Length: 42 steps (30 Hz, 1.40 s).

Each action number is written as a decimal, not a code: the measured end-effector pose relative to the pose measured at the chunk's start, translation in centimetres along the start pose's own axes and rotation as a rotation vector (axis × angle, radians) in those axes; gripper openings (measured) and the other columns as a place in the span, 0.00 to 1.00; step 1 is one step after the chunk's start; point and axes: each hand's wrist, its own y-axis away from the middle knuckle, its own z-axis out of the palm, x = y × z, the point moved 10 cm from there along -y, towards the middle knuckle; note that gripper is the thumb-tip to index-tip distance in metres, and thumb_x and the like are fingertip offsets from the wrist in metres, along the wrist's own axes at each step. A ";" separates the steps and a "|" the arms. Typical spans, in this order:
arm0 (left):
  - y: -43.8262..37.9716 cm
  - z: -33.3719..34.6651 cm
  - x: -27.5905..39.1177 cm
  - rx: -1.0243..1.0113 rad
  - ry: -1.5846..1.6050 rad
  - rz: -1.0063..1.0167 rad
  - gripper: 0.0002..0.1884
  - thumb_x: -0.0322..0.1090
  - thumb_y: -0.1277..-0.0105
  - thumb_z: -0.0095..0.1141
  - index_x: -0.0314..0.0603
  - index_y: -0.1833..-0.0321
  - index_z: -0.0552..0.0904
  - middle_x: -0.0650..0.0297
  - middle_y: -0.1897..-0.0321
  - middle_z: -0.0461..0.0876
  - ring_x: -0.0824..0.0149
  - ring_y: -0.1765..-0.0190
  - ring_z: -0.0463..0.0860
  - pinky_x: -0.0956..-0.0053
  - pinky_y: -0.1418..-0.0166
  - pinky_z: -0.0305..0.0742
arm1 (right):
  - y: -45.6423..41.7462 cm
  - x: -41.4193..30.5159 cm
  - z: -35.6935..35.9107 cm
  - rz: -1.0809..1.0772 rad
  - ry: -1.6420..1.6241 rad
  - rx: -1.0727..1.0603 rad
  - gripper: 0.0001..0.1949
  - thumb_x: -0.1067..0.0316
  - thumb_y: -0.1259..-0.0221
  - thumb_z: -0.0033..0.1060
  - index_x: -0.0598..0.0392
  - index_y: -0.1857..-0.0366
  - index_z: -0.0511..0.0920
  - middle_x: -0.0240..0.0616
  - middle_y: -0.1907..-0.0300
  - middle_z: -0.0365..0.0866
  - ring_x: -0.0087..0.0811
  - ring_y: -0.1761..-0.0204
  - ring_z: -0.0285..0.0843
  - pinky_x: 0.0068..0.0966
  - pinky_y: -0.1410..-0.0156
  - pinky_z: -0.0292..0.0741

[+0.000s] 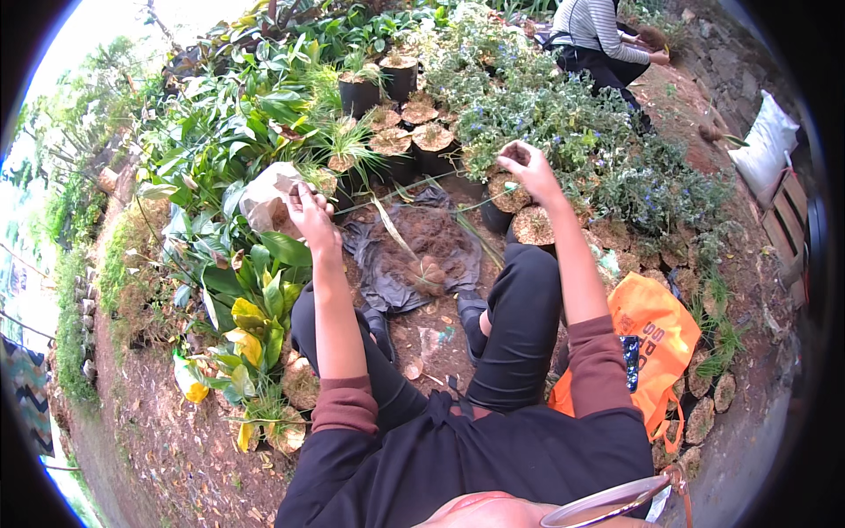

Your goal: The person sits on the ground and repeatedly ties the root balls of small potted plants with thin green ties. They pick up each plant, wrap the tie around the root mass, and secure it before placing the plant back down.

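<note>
My left hand is raised at the left, its thumb and fingers pinched beside a whitish plastic bag. My right hand is raised at the right with curled fingers, above fibre-topped pots. Thin green string stretches between the hands; its ends at the fingers are hard to see. Below lies a dark plastic sheet with loose brown coconut fibre. A round fibre ball rests on its near part, between my feet, and a long pale leaf strip runs up from it.
Broad-leaved plants crowd the left; black pots stand ahead. Blue-flowered plants spread right. An orange bag with a phone lies by my right side. Another person crouches at upper right, near a white sack and wooden crate.
</note>
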 end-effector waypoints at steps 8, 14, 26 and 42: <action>1.3 1.6 6.0 0.080 -0.654 0.523 0.08 0.31 0.32 0.47 0.32 0.57 0.74 0.67 0.73 0.75 0.75 0.73 0.69 0.79 0.68 0.65 | 1.6 6.9 -15.6 0.294 -0.016 0.332 0.09 0.73 0.49 0.60 0.55 0.63 0.76 0.25 0.73 0.74 0.11 0.85 0.55 0.13 0.83 0.52; 2.5 2.5 8.2 0.173 -1.033 0.680 0.10 0.33 0.34 0.48 0.30 0.59 0.73 0.51 0.73 0.80 0.55 0.71 0.79 0.65 0.65 0.71 | 4.8 10.3 -25.4 0.322 -0.272 0.713 0.04 0.69 0.43 0.58 0.52 0.66 0.75 0.24 0.83 0.67 0.15 0.89 0.54 0.15 0.86 0.51; 0.4 -0.9 8.3 0.285 -1.218 0.602 0.12 0.35 0.36 0.49 0.32 0.57 0.75 0.47 0.65 0.81 0.48 0.61 0.81 0.61 0.57 0.73 | 13.4 8.5 -43.7 0.449 0.380 1.113 0.06 0.68 0.57 0.67 0.54 0.78 0.78 0.28 0.84 0.71 0.21 0.84 0.64 0.21 0.82 0.58; 13.1 18.2 -3.3 -1.040 -0.502 -0.088 0.18 0.43 0.29 0.42 0.36 0.46 0.75 0.59 0.51 0.76 0.69 0.46 0.73 0.73 0.40 0.65 | 3.5 -13.6 1.7 -0.142 0.939 -0.018 0.47 0.32 0.71 0.69 0.54 0.47 0.65 0.51 0.67 0.79 0.45 0.64 0.80 0.35 0.56 0.76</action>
